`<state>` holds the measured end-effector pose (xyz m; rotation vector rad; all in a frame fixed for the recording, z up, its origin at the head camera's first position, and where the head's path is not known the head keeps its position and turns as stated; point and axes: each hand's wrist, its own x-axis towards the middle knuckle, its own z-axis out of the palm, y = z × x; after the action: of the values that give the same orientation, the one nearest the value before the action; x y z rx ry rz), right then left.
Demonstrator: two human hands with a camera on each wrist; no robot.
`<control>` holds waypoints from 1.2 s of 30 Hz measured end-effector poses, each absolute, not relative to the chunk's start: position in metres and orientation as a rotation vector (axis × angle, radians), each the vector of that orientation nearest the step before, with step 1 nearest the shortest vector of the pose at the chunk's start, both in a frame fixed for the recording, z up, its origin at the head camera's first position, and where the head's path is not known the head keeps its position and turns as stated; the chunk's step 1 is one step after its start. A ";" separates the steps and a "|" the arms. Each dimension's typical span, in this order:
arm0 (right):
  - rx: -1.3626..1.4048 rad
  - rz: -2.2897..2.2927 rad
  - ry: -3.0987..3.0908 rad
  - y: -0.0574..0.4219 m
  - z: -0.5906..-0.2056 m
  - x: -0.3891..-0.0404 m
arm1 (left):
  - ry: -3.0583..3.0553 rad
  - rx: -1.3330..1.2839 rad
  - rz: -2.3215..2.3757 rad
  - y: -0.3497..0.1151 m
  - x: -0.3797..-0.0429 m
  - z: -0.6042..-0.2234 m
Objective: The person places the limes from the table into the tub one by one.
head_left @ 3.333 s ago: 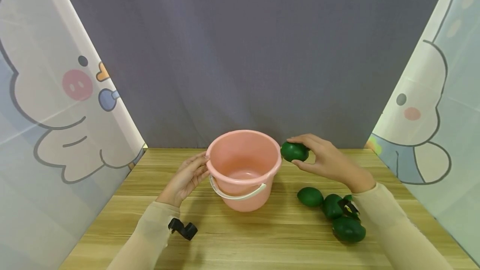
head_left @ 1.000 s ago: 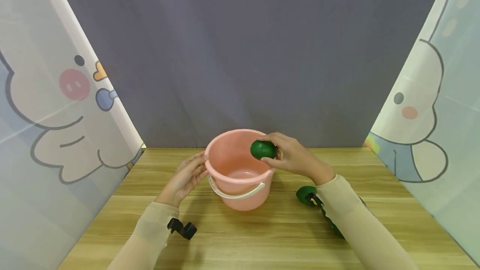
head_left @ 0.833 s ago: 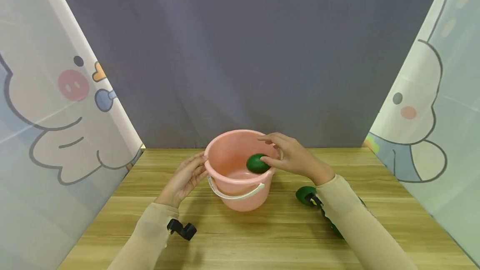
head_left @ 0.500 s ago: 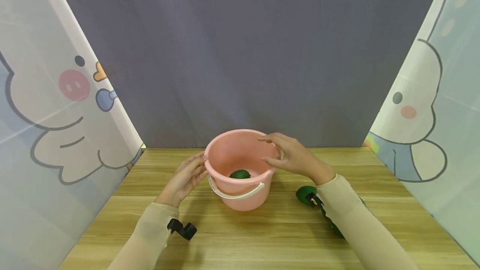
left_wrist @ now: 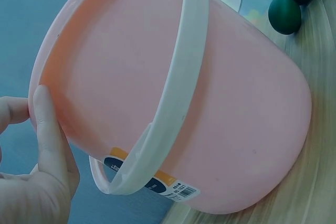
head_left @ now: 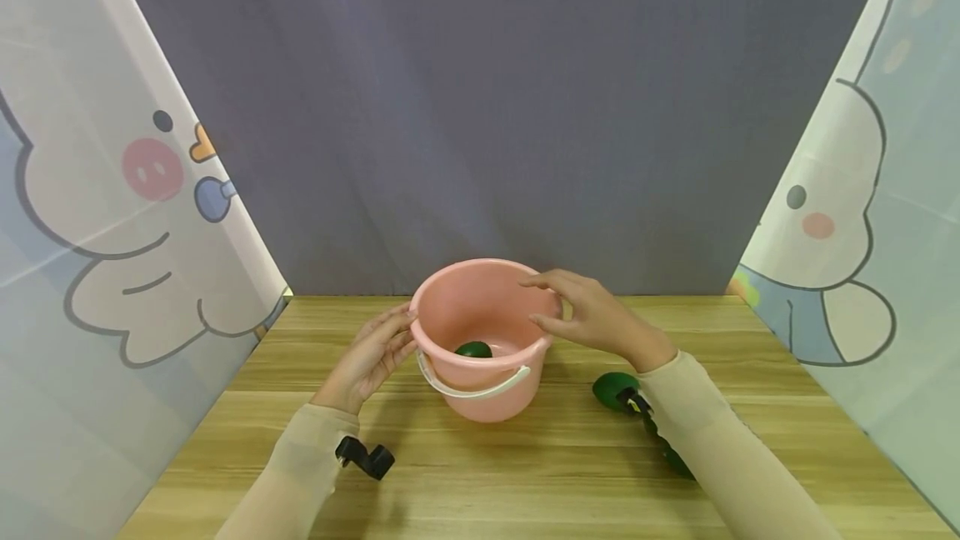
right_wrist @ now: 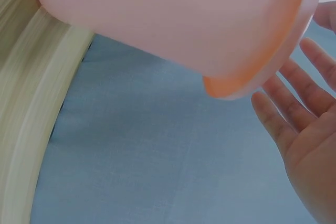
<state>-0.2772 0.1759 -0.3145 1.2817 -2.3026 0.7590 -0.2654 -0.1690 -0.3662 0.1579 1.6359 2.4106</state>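
Note:
A pink bucket (head_left: 491, 394) with a white handle (left_wrist: 181, 77) stands on the wooden table. One smooth, dark green oval fruit (head_left: 474, 349) lies at its bottom, partly hidden by the front rim. My left hand (head_left: 367, 361) touches the bucket's left rim with extended fingers; up close in the left wrist view, fingertips rest against the lip. On the other side, my right hand (head_left: 592, 315) is at the right rim, thumb and fingers spread and holding nothing. The right wrist view has its fingers (right_wrist: 283, 100) beside the rim.
More green fruits (head_left: 615, 391) lie on the table to the right, partly covered by my right sleeve; several show in the left wrist view. A grey cloth (head_left: 480, 107) hangs behind the table (head_left: 480, 490), with cartoon-printed sheets at both sides.
My right hand has brought a green fruit from the right over the bucket and let it go. The fruit has dropped to the bottom, shifting slightly left. The left hand has stayed at the rim.

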 end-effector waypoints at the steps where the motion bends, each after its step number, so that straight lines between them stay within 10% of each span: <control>1: 1.288 0.761 -2.293 0.177 -0.315 -0.277 | 1.636 0.157 2.410 -0.169 -0.266 -0.366; 36: 1.120 0.641 -2.410 0.235 -0.326 -0.268 | 1.634 0.185 2.409 -0.168 -0.267 -0.367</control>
<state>-0.2676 0.2353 -0.3257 1.1196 -2.4095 0.6406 -0.2673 -0.1682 -0.3666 0.1850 1.6338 2.4092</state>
